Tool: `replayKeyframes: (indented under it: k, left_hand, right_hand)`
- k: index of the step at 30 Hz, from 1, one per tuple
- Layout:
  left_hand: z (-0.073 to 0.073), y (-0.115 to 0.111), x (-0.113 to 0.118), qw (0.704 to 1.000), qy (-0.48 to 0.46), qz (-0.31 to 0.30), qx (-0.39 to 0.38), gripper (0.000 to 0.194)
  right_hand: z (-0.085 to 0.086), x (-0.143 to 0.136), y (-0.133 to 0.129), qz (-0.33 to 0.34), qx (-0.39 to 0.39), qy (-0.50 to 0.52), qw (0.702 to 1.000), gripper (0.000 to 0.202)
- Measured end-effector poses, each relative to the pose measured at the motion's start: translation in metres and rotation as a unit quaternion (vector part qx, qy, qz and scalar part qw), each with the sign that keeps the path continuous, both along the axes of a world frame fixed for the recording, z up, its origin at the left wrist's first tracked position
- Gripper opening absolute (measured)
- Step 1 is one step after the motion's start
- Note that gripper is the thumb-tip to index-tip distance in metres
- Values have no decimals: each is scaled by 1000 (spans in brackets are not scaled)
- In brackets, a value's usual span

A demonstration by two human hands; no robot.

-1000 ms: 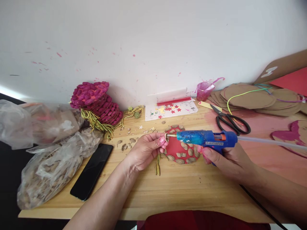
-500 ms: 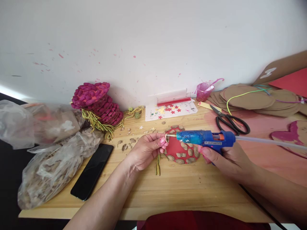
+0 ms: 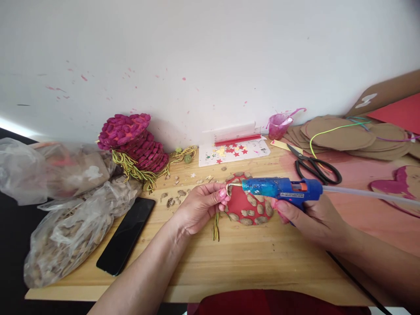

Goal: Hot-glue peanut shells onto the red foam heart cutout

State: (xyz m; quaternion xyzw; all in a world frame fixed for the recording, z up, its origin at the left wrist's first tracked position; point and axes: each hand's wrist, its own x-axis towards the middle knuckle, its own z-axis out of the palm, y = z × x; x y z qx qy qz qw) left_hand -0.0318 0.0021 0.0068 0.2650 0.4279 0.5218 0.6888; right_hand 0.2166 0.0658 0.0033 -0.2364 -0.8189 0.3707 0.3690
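Note:
My right hand is wrapped round the handle of a blue hot glue gun, with a clear glue stick jutting from its back. The metal nozzle points left and meets a small peanut shell pinched between the thumb and fingers of my left hand. Beneath them a red disc lies on the table, with tan peanut shells round its edge and over part of its right side. A yellow-and-black yarn tassel sticks out at its lower left.
A black phone and plastic bags lie left. Behind them leans a stack of magenta shell-covered discs. Star stickers, a pink-stained cup, scissors and cardboard discs are along the back and right.
Almost nothing differs. The glue gun's nozzle stays at the peanut shell, and both hands keep nearly the same place.

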Motion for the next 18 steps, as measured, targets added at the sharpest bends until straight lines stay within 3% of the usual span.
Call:
replayKeyframes:
  k: [18]
  left_hand:
    - [0, -1, 0, 1000, -8, 2, -2, 27]
  right_hand:
    - [-2, 1, 1, -5, -7, -5, 1000, 23]
